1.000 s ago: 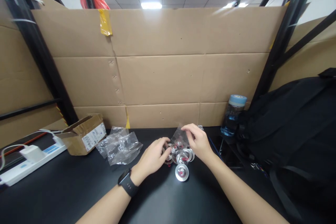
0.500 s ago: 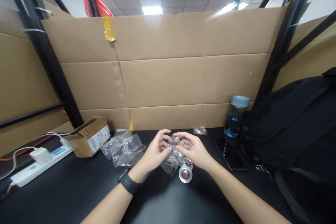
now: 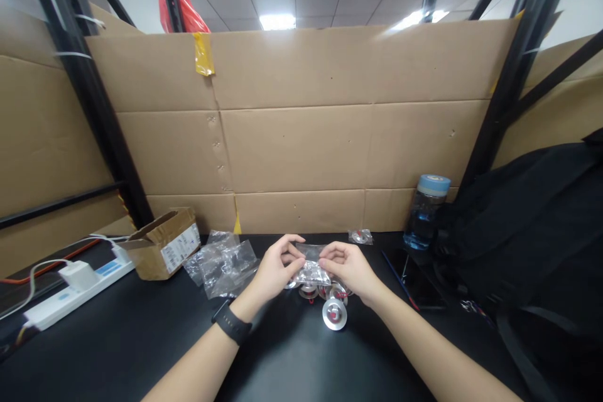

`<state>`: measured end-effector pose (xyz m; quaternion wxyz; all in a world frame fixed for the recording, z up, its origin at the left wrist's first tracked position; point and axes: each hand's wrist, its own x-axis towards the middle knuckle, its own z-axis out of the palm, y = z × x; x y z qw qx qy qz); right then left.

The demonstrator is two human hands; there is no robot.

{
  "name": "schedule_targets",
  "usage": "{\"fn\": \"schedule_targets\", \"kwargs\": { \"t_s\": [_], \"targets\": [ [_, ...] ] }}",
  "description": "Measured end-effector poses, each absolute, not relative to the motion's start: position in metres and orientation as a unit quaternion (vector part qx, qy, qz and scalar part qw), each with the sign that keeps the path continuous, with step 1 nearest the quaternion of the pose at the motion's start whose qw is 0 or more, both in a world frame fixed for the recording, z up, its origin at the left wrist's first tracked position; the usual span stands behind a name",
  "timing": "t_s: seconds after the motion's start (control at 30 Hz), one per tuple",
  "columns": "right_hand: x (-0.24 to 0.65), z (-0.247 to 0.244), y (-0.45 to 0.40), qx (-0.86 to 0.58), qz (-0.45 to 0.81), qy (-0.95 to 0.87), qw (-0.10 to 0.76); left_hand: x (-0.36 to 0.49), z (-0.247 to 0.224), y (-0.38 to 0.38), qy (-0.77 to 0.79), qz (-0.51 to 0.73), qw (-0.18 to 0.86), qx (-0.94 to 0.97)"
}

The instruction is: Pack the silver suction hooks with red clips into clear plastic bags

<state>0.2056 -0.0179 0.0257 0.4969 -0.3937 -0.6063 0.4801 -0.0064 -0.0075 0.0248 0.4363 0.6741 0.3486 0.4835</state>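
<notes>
A clear plastic bag (image 3: 313, 271) is stretched between my two hands over the middle of the black table. My left hand (image 3: 279, 267), with a dark watch on its wrist, pinches the bag's left edge. The right edge is pinched by my right hand (image 3: 349, 269). Below the bag lie several round silver metal pieces with red parts, partly hidden by the bag and fingers. The nearest silver disc (image 3: 334, 314) shows whole, with a red centre.
Crumpled clear bags (image 3: 225, 267) lie left of my hands, beside an open cardboard box (image 3: 164, 245) and a white power strip (image 3: 78, 292). A small bagged piece (image 3: 360, 237) sits by the cardboard wall. At right are a water bottle (image 3: 425, 213), phone (image 3: 419, 282) and black backpack (image 3: 527, 239).
The bag, bunched between my spread fingers before, is now pulled flat and pinched at both sides. More silver pieces show beneath it. The view has shifted slightly.
</notes>
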Motion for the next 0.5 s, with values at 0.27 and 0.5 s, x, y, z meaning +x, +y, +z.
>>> {"fn": "schedule_targets", "kwargs": {
  "t_s": [0.27, 0.5],
  "targets": [
    [0.206, 0.034, -0.025, -0.326, 0.538, -0.622, 0.466, -0.008, 0.036, -0.014, 0.307, 0.496, 0.413, 0.699],
    [0.211, 0.040, -0.025, -0.373, 0.452, -0.671, 0.454, -0.076, 0.065, 0.008, 0.411, 0.593, 0.350, 0.598]
  ]
}}
